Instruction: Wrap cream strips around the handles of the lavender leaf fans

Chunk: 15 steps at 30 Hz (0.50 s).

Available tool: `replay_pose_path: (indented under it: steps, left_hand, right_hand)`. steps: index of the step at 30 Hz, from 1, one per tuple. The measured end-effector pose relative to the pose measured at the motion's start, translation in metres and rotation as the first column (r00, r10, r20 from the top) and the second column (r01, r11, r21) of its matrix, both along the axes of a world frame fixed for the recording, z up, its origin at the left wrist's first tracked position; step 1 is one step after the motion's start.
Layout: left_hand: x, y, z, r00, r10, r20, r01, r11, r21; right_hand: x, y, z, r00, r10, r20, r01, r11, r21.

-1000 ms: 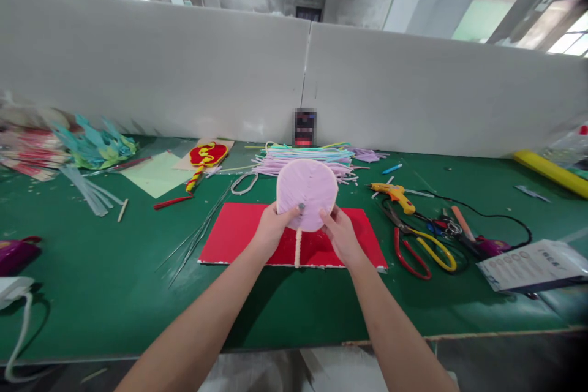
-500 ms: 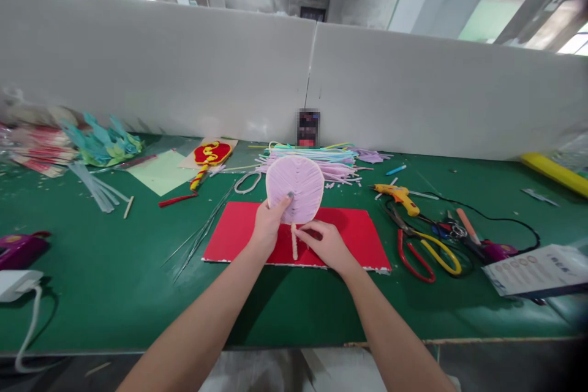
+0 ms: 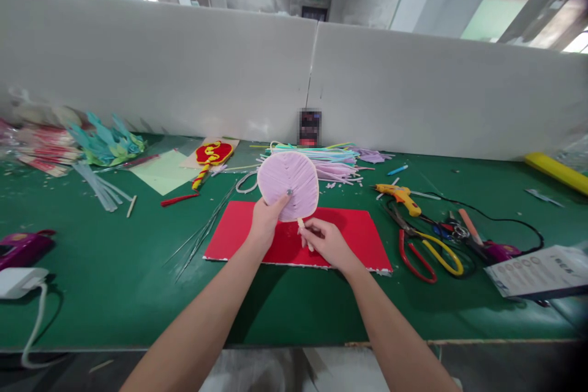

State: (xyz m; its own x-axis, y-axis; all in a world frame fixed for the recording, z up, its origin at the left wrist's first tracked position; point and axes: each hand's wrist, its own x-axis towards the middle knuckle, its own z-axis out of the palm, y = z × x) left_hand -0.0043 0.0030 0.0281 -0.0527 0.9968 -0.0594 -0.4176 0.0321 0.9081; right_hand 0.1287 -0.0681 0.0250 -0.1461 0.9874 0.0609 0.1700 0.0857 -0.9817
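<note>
A round lilac hand fan [image 3: 288,180] with a pale cream rim is held up over a red board [image 3: 358,236]. My left hand [image 3: 266,220] grips its lower left edge, thumb on the front face. The fan leans to the left. Its cream handle [image 3: 301,222] points down and to the right. The fingers of my right hand [image 3: 324,240] are closed around that handle, partly covering it. Behind the fan lies a bundle of lilac, mint and yellow pipe cleaners [image 3: 335,170].
On the right are a yellow glue gun [image 3: 399,197], pliers [image 3: 425,251] with red and yellow handles, and a white packet [image 3: 537,272]. Thin wires [image 3: 204,229] lie left of the board. A red and yellow fan [image 3: 212,156] rests at the back left.
The fan has tilted to the left, and its handle has swung from upright to slanting right. My right hand has closed around the handle.
</note>
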Motion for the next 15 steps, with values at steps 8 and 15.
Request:
replay_pose_path:
  steps: [8,15]
  left_hand:
    - [-0.0031,-0.0069,0.0090,0.972,0.055,-0.227,-0.034,0.995,0.096]
    - [-0.0018,-0.0038,0.0039,0.985,0.051,-0.167,-0.039,0.997,0.072]
  right_hand:
    - [0.0018,-0.0004,-0.0032,1.000,-0.007,0.017,0.008,0.999,-0.050]
    - [0.0028,-0.0010,0.0006,0.999,-0.020,0.031,0.020,0.999,-0.029]
